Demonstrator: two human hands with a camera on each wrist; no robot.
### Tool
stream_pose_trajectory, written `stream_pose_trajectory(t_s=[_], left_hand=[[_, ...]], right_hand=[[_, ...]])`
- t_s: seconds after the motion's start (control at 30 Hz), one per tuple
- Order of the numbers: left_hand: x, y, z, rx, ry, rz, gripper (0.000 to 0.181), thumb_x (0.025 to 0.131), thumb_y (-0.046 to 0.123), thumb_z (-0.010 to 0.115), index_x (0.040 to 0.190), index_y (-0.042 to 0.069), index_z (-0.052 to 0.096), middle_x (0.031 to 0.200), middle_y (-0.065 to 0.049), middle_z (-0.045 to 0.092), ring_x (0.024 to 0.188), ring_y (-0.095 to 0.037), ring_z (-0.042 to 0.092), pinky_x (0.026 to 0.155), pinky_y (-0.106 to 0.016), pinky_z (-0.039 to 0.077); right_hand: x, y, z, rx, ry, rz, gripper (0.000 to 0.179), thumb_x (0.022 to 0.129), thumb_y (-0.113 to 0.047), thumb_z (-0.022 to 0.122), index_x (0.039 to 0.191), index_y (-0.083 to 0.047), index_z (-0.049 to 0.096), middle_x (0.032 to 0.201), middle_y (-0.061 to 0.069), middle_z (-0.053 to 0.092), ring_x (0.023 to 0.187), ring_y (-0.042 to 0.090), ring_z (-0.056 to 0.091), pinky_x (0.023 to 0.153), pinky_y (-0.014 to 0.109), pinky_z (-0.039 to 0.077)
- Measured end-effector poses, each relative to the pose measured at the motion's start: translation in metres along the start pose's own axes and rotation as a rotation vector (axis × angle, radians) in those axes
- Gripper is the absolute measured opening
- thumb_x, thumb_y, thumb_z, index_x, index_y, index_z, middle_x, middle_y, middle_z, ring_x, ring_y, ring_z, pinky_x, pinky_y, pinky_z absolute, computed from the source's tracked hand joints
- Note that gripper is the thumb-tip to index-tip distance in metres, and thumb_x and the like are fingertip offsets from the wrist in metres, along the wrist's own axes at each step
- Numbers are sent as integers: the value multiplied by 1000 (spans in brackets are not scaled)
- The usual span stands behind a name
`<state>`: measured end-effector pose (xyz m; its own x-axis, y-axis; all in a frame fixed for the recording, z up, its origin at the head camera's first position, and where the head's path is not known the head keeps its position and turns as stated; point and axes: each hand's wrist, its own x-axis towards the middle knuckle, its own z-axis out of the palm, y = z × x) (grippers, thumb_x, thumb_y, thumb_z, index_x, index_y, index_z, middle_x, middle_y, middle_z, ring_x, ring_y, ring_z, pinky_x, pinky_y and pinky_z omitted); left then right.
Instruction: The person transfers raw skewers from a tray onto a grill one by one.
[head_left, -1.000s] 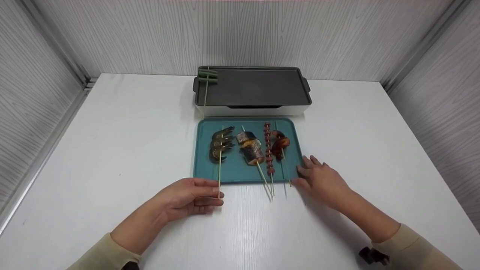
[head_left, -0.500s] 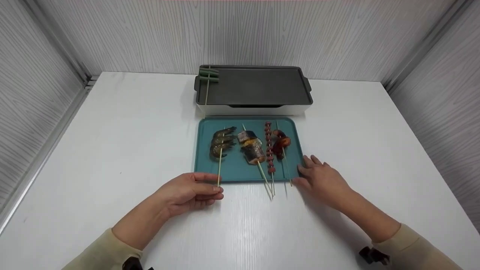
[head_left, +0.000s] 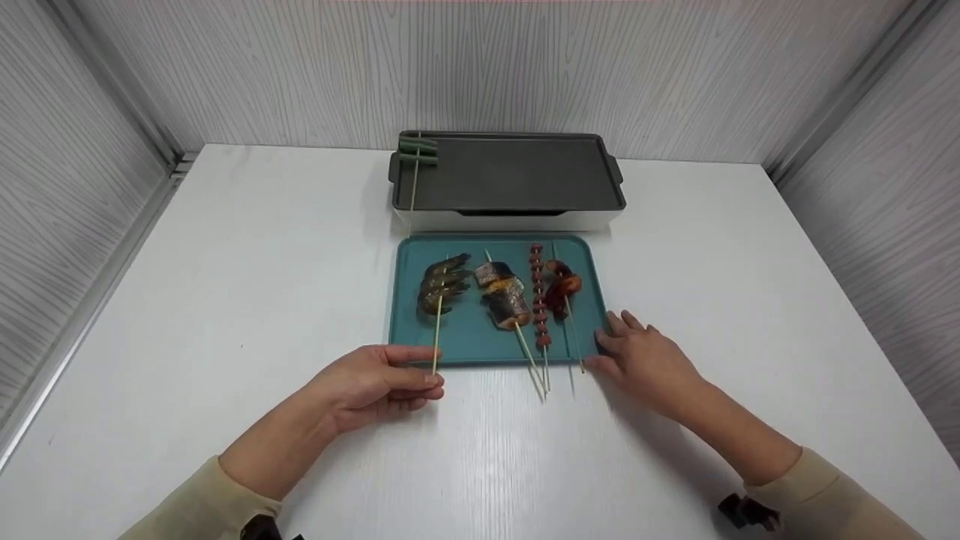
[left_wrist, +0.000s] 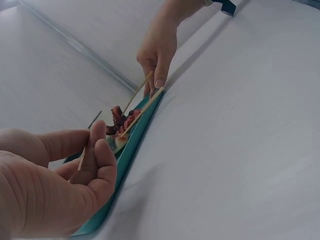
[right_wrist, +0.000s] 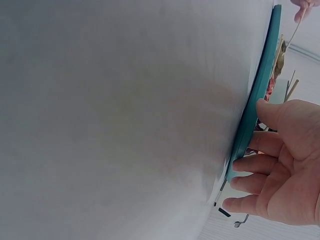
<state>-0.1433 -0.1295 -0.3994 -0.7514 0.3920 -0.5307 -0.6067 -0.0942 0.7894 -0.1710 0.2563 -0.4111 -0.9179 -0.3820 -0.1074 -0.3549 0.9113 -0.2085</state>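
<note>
My left hand (head_left: 375,386) pinches the stick end of a shrimp skewer (head_left: 442,285) between thumb and fingers, just over the tray's front edge. Several dark shrimp are threaded on it, above the left part of a teal tray (head_left: 405,337). At the tray's front right corner my right hand (head_left: 649,367) rests with its fingers extended along the edge. In the right wrist view, the thumb and fingers of this right hand (right_wrist: 280,165) lie against the rim. Also on the tray are a skewer of fish chunks (head_left: 506,304), one of small red pieces (head_left: 538,300) and an octopus skewer (head_left: 562,289).
Behind the tray stands a dark griddle (head_left: 517,176) with a white base and side handles. A skewer of green vegetable pieces (head_left: 418,150) lies at its left end. Several stick ends stick out over the tray's front edge. Pale wood-grain panels (head_left: 495,67) enclose the white table.
My left hand has moved slightly away from me, its fingers drawing together on the stick. The stick's near end has risen and the shrimp have shifted slightly. The right hand stays put.
</note>
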Motion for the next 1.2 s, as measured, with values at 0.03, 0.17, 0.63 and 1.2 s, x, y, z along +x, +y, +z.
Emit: stream_pose_trajectory(t_s=[0.03, 0.17, 0.63, 1.2], left_hand=[[-1, 0, 0, 6, 0, 3, 58, 98, -2, 73, 152, -6, 53, 104, -15, 79, 91, -18, 78, 82, -29, 60], [-5, 3, 1, 35, -4, 9, 59, 98, -1, 74, 152, -6, 53, 104, -15, 79, 91, -18, 78, 83, -29, 61], [-16, 35, 6, 161, 1, 74, 56, 99, 0, 72, 152, -4, 54, 100, -12, 80, 92, -17, 78, 86, -29, 60], [24, 108, 13, 219, 56, 127, 53, 102, 1, 69, 154, 6, 56, 97, -3, 79, 91, -13, 77, 90, -29, 57]], right_hand=[[0, 0, 0, -1, -1, 1, 56, 105, -36, 68, 142, 6, 64, 153, 32, 50, 146, 52, 42, 112, 69, 39], [0, 0, 0, -3, -2, 2, 55, 105, -35, 68, 142, 6, 64, 153, 32, 50, 147, 51, 43, 112, 69, 39], [-2, 0, 0, -6, 24, -12, 52, 105, -32, 69, 139, 6, 66, 151, 33, 52, 145, 52, 44, 112, 69, 40], [-1, 1, 1, 7, 14, 7, 54, 105, -35, 68, 141, 5, 65, 153, 31, 51, 146, 51, 43, 112, 68, 39]])
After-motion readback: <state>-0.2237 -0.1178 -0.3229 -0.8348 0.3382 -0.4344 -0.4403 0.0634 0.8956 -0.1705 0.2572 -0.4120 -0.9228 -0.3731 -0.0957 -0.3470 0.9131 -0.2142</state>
